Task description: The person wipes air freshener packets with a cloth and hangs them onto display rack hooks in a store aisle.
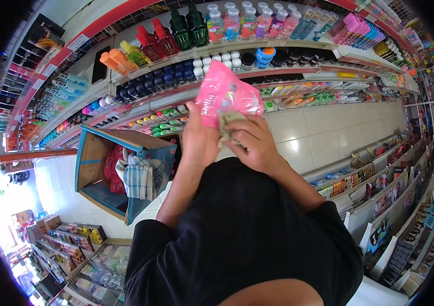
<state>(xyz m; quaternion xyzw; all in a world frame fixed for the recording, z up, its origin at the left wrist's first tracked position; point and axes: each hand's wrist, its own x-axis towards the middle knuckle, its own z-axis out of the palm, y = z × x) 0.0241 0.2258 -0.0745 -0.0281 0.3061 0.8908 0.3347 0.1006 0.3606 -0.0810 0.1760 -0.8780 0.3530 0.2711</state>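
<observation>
A shiny pink plastic packet [230,94] is held up in front of the shelves, tilted. My left hand [199,135] grips its lower left edge, with the thumb on the front. In my right hand [255,140] is a crumpled pale green-beige cloth [230,125], pressed against the packet's lower part. The fingers of that hand are curled round the cloth. What the packet contains cannot be read from here.
An open cardboard box [87,158] stands at the left, a checked cloth [140,176] draped over its side. Shelves ahead carry rows of bottles [247,23] and roll-ons [161,79]. A phone-like black object [100,65] lies on the upper shelf. More racks [380,199] line the right.
</observation>
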